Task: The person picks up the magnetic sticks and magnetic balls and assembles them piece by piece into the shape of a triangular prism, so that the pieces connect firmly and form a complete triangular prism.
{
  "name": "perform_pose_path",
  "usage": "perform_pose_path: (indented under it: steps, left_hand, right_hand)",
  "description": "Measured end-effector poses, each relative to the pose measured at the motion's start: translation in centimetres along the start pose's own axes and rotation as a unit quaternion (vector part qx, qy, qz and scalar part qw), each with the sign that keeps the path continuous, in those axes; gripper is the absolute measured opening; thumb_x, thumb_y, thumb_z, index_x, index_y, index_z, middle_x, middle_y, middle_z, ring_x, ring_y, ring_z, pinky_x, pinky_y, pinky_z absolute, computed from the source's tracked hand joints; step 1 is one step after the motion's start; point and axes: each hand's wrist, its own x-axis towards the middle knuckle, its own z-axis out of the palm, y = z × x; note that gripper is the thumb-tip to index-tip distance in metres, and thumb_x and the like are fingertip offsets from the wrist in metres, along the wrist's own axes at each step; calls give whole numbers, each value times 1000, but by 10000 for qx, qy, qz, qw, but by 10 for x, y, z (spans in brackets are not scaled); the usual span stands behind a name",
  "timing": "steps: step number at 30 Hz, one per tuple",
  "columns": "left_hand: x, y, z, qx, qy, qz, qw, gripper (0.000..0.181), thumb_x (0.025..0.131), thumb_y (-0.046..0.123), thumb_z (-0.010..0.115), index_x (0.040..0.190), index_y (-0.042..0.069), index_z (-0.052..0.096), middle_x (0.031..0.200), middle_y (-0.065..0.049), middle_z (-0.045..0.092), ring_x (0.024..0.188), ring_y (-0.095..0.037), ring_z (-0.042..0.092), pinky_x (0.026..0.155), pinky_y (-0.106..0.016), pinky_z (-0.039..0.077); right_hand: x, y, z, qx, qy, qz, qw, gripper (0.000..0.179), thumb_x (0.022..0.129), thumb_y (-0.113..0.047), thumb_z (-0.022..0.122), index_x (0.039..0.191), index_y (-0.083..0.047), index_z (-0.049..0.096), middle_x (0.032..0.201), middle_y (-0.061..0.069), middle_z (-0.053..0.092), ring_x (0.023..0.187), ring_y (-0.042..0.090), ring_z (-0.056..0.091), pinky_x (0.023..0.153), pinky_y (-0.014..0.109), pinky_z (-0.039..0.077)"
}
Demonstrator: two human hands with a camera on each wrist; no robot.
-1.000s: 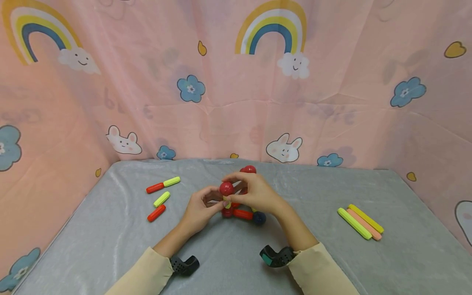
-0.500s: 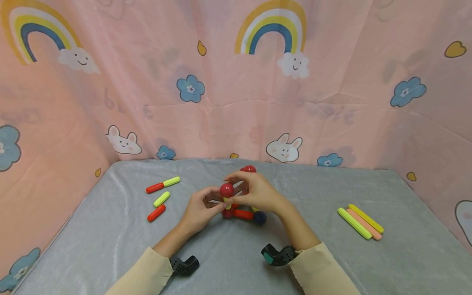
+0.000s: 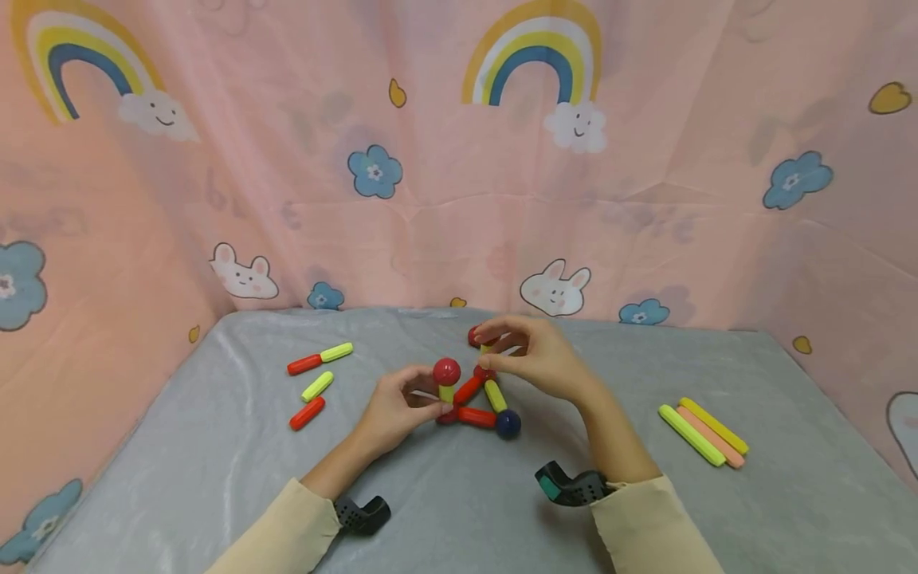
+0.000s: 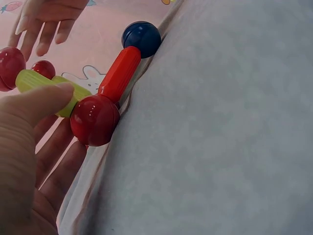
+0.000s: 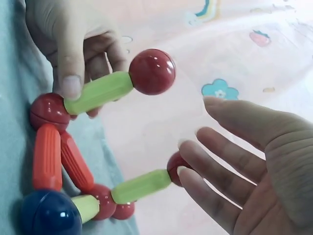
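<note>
A ball-and-stick frame of magnetic building pieces lies in the middle. My left hand (image 3: 394,406) pinches its front upright yellow-green magnetic stick (image 5: 100,92) low down, the thumb pressed along it. A red ball (image 3: 447,372) tops this stick; another red ball (image 4: 95,120) sits at its foot. Red sticks (image 3: 476,417) and a yellow-green stick (image 3: 495,396) join a dark blue ball (image 3: 508,423) and a back red ball (image 5: 102,200). My right hand (image 3: 538,355) has its thumb and fingers apart beside the rear upright stick (image 5: 142,186), fingertips overlapping its top red ball (image 5: 175,169).
Short red sticks (image 3: 307,414) and yellow-green sticks (image 3: 318,387) lie on the left of the grey cloth (image 3: 215,446). Three long sticks (image 3: 703,434), yellow-green, peach and yellow, lie together at the right. A pink patterned curtain (image 3: 445,231) stands behind.
My right hand has left the front upright and moved right and back to the rear upright, uncovering the frame. My left hand keeps its pinch in nearly the same place.
</note>
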Motion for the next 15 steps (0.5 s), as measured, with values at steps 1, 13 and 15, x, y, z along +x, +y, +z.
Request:
perform_pose_path:
  steps: [1,13,15]
  left_hand:
    - [0,0,0,21,-19,-33,10000,37,81,1,82,115,2,68,102,-20,74,92,-7,71,82,-26,61]
    - [0,-2,-4,661,-300,-315,9969,33,84,7,81,116,8,70,105,-10,75,98,-18,72,84,-26,60]
    - [0,-1,-5,868,-384,-404,9947,31,85,9,80,114,10,71,105,-7,76,98,-17,72,84,-24,59]
  right_hand:
    - [-1,0,-1,-72,73,49,9999,33,89,-20,79,120,-11,70,118,13,72,100,23,71,83,35,60]
    - [-25,22,8,-940,-669,274,9929,24,91,-23,75,112,-10,73,111,6,75,102,22,69,85,36,61]
    - [-31,29,12,-811,-712,316,9937,25,91,-23,76,112,-10,74,112,6,74,104,23,68,88,38,60]
